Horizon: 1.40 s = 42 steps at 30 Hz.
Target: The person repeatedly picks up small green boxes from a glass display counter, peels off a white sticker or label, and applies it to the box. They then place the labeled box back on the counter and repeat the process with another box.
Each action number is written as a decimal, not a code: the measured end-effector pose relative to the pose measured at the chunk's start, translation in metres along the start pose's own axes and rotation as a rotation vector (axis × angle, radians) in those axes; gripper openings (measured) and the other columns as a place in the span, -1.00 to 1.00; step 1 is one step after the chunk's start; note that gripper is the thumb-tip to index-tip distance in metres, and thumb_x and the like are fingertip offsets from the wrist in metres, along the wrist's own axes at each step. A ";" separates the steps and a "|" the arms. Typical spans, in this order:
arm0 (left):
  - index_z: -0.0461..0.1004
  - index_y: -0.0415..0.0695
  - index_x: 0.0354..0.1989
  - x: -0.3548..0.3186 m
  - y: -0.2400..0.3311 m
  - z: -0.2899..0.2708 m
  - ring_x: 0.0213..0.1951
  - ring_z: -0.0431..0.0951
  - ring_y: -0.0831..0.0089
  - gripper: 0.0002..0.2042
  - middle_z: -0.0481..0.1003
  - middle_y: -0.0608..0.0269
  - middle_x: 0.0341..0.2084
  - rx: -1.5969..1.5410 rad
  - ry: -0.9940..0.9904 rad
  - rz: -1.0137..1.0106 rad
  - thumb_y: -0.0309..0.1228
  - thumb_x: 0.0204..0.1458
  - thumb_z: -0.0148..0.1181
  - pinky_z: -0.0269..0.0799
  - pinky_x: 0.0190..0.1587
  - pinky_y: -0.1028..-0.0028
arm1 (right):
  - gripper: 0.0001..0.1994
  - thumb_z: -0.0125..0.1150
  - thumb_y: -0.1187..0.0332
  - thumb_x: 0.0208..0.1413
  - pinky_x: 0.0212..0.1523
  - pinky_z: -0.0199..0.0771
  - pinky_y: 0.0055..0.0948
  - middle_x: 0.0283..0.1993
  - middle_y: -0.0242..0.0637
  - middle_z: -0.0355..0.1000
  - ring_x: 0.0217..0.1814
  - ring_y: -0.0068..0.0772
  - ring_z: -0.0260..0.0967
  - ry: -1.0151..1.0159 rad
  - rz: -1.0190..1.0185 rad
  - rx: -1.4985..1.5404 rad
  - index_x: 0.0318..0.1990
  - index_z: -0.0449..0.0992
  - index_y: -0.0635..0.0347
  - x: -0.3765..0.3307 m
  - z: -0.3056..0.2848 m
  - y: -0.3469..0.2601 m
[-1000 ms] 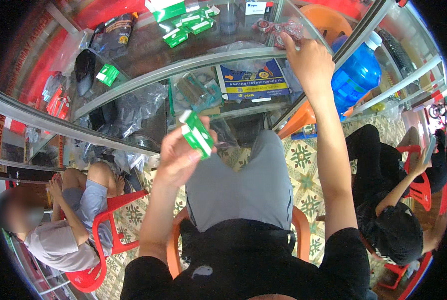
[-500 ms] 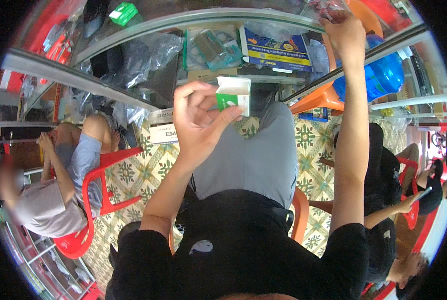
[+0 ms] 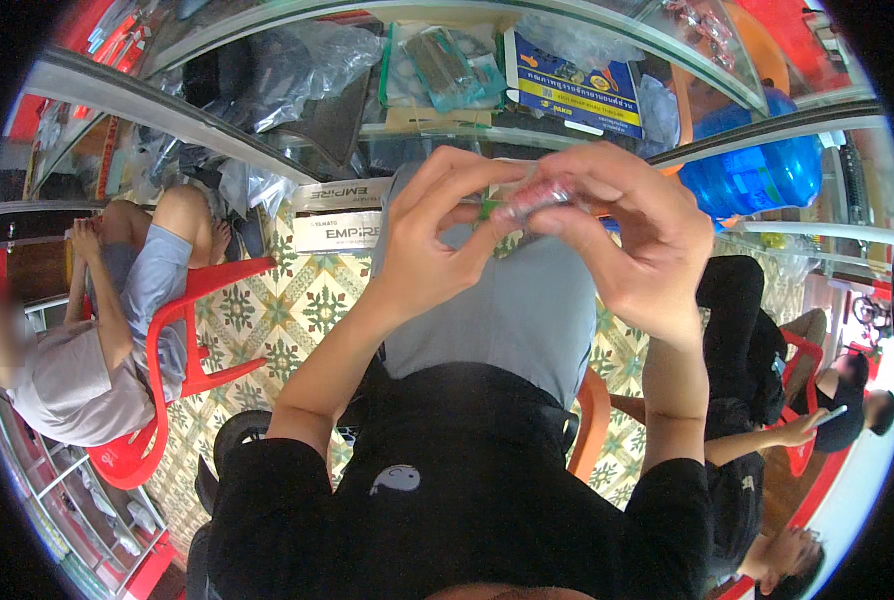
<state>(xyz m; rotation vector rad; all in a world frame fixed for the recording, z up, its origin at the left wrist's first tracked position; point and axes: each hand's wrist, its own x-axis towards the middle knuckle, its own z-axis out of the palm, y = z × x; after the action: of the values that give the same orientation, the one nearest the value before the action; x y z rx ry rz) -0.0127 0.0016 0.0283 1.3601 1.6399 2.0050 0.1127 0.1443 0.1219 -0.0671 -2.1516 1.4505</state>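
Both hands are raised close together above my lap, before the glass case. My left hand (image 3: 432, 235) is closed round a small green and white carton (image 3: 488, 208), mostly hidden by the fingers, with only a sliver of green showing. Between the thumb and fingers of my right hand (image 3: 639, 240) is a small shiny clear plastic packet (image 3: 549, 194) with something reddish in it, blurred. The packet touches or nearly touches my left fingertips at the carton; whether any of it is inside the carton, I cannot tell.
Inside the glass case (image 3: 267, 30) lie crumpled plastic bags (image 3: 332, 75), a green-edged tray (image 3: 392, 75) and a blue and yellow box (image 3: 577, 95). A blue water jug (image 3: 757, 180) stands right. White boxes (image 3: 337, 232) sit left of my knees. People sit on red chairs (image 3: 172, 350) either side.
My right hand has come down from the far right of the case to my left hand, now with the packet. The carton, earlier plainly visible with its flap up, is now mostly covered.
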 end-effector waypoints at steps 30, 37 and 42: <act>0.44 -0.21 0.09 -0.014 -0.009 0.004 -0.02 0.75 0.31 -0.57 0.71 0.03 -0.10 -0.062 -0.035 -0.209 -0.61 0.07 0.49 0.73 -0.03 0.37 | -0.66 0.33 0.71 0.01 -0.21 0.58 -0.20 -0.18 -0.06 0.54 -0.20 -0.01 0.58 -0.149 -0.092 -0.398 -0.02 0.67 0.28 -0.001 -0.019 0.031; 0.34 -0.21 0.15 -0.014 0.002 0.005 -0.05 0.74 0.34 -0.47 0.68 0.02 -0.11 0.090 -0.119 -0.204 -0.70 0.05 0.48 0.72 -0.07 0.42 | -0.72 0.38 0.70 -0.01 -0.17 0.60 -0.22 -0.18 -0.10 0.57 -0.16 -0.03 0.57 -0.223 -0.086 -0.473 -0.10 0.68 0.32 0.001 -0.017 0.025; 0.34 -0.24 0.16 -0.013 0.000 0.005 -0.05 0.74 0.33 -0.48 0.68 0.01 -0.12 -0.012 -0.068 -0.215 -0.72 0.06 0.46 0.73 -0.06 0.40 | -0.75 0.45 0.66 -0.04 -0.18 0.56 -0.23 -0.16 -0.14 0.52 -0.17 -0.10 0.54 -0.151 -0.216 -0.416 -0.15 0.70 0.29 -0.001 -0.014 0.036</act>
<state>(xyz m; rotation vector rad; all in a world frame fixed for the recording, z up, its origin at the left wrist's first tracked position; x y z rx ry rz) -0.0014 -0.0038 0.0213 1.1780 1.6632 1.8242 0.1113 0.1706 0.0939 0.1252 -2.4663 0.8987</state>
